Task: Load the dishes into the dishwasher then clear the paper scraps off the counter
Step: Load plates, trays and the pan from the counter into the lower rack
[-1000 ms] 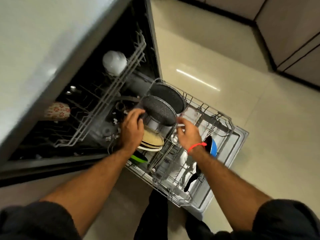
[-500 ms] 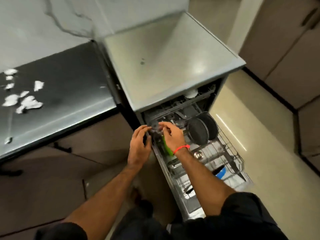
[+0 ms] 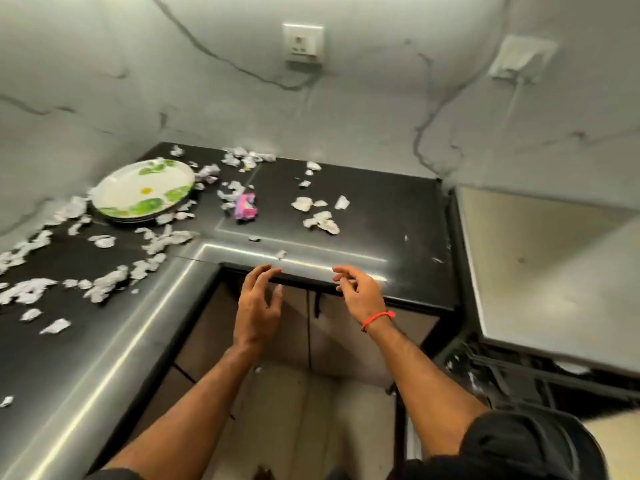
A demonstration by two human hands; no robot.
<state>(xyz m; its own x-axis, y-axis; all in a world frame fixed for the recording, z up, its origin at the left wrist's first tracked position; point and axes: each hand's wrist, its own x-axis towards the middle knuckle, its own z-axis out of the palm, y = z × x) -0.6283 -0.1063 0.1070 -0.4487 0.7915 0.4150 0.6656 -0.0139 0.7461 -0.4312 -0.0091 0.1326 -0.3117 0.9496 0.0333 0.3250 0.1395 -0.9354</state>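
Scraps (image 3: 320,221) of white paper lie scattered over the black L-shaped counter (image 3: 388,216), none in either hand. Nearest, the left hand (image 3: 256,306) and right hand (image 3: 360,294) hover at the counter's front edge, apart, fingers loosely spread and holding nothing; a red band (image 3: 377,319) circles the right wrist. The dishwasher (image 3: 554,271) stands at the right. Farther back a pink wrapper (image 3: 246,206) lies among the scraps, and a green-patterned plate (image 3: 142,192) sits at the left by the wall. A socket (image 3: 303,43) is on the wall beyond.
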